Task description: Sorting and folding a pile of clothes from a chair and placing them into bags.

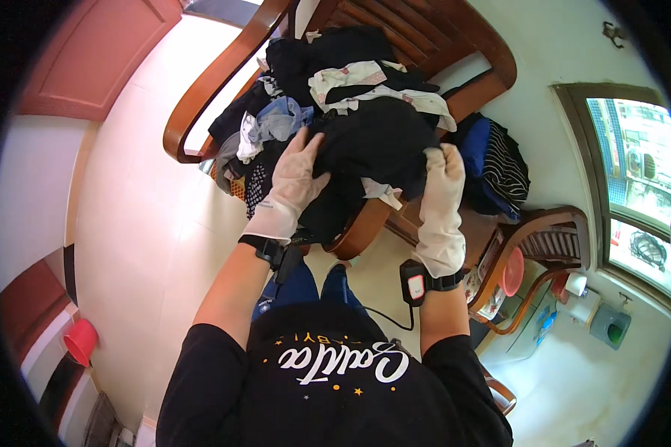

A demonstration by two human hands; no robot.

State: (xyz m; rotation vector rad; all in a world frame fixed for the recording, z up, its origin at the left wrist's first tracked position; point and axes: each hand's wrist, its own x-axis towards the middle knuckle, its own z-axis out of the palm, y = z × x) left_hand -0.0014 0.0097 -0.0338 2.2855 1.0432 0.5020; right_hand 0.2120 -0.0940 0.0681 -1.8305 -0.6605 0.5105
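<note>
A black garment lies spread over a heap of clothes on a wooden chair, in front of me. My right hand, in a white glove, is closed on its right edge. At its left edge rests my left hand, gloved too, with thumb and fingers apart. Beyond the black garment lies a white patterned garment. Light blue cloth and white cloth lie just past my left hand. Beneath the black garment, a bit of pale cloth pokes out.
The chair's curved wooden armrest rises at the left, its slatted back behind the heap. Right of my right hand sits a second pile with a striped dark garment. A pink basin and a window are farther right; a red bucket stands left.
</note>
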